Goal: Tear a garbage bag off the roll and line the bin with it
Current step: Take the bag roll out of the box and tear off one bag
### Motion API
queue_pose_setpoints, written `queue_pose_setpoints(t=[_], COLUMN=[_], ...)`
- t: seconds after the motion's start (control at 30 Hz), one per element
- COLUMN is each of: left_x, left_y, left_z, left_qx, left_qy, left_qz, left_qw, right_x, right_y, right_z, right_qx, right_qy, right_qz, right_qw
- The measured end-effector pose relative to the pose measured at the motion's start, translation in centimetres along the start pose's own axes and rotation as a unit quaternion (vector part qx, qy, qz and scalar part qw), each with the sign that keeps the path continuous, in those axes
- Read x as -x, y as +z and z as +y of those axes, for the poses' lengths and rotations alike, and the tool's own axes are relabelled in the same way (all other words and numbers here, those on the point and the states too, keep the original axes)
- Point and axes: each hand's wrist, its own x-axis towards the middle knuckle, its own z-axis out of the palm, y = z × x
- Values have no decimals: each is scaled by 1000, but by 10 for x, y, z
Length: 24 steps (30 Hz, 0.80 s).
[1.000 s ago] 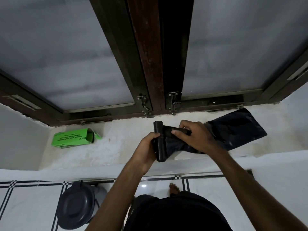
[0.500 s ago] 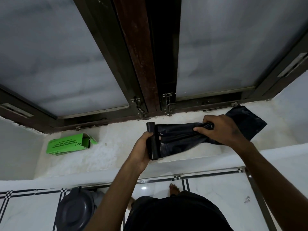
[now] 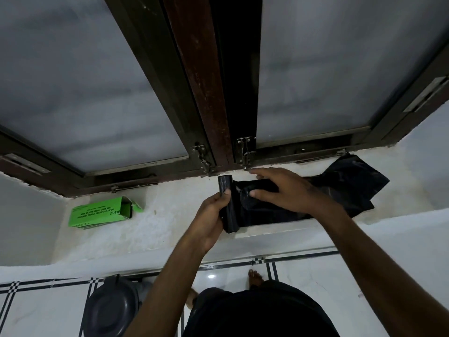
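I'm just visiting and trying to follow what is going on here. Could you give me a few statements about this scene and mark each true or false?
1. The left hand grips the black roll of garbage bags. True.
2. The right hand lies on the unrolled black plastic bag. True.
3. The green cardboard box stands to the right of the hands. False: it lies on the white ledge to their left.
4. The dark round bin sits on the ledge. False: it stands on the floor below.
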Motion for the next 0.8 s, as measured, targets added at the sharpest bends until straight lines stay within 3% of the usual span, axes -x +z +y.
queue_pose_setpoints(t=[0.07,0.2,0.47,0.57,0.7,0.8], left_x=[1,3,6,6,12,13], left_y=[0,-1,6,4,-9,-22], left_z=[2,4,3,5,14,22], left_qx=[-3,-8,-16,20,107,150], left_qy=[8,11,7,14,38,47], left_qz=[0,11,22,20,-14,13], left_qw=[1000,1000,1000,1000,993,988], right_x=[-8,-16,-15,-19,-19,-17], right_y=[10,22,37,46,45,46], right_z=[-5,-8,-13,-13,7,17], right_qx=[-26,-22,92,126,144,141], right_qy=[18,4,-29,-36,30,22], right_qz=[-15,30,110,115,137,184], right_qw=[999,999,989,985,980,973])
